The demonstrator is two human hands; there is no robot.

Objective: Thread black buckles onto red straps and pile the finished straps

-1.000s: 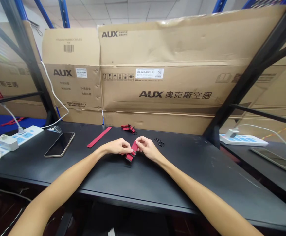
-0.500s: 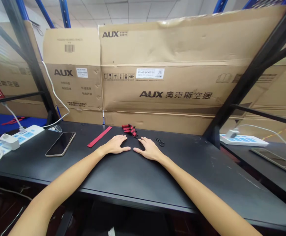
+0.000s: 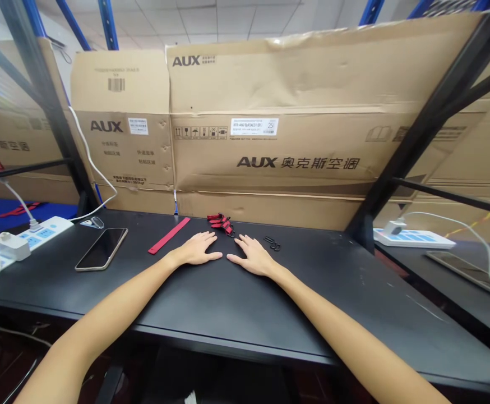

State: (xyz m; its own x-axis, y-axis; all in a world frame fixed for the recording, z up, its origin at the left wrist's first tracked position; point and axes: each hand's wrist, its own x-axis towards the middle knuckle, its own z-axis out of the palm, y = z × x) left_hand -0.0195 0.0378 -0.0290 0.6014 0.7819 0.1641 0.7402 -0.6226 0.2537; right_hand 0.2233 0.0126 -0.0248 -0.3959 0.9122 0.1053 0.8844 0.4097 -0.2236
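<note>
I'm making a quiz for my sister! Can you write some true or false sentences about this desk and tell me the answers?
1. The left hand and right hand lie flat on the black desk. True.
2. The left hand is holding something red. False: it holds nothing, and the flat red strap lies apart from it.
3. A phone lies to the left of the hands. True.
4. Small black rings lie beside the phone. False: the small black rings lie beyond the right hand.
5. Cardboard boxes marked AUX stand behind the desk. True.
</note>
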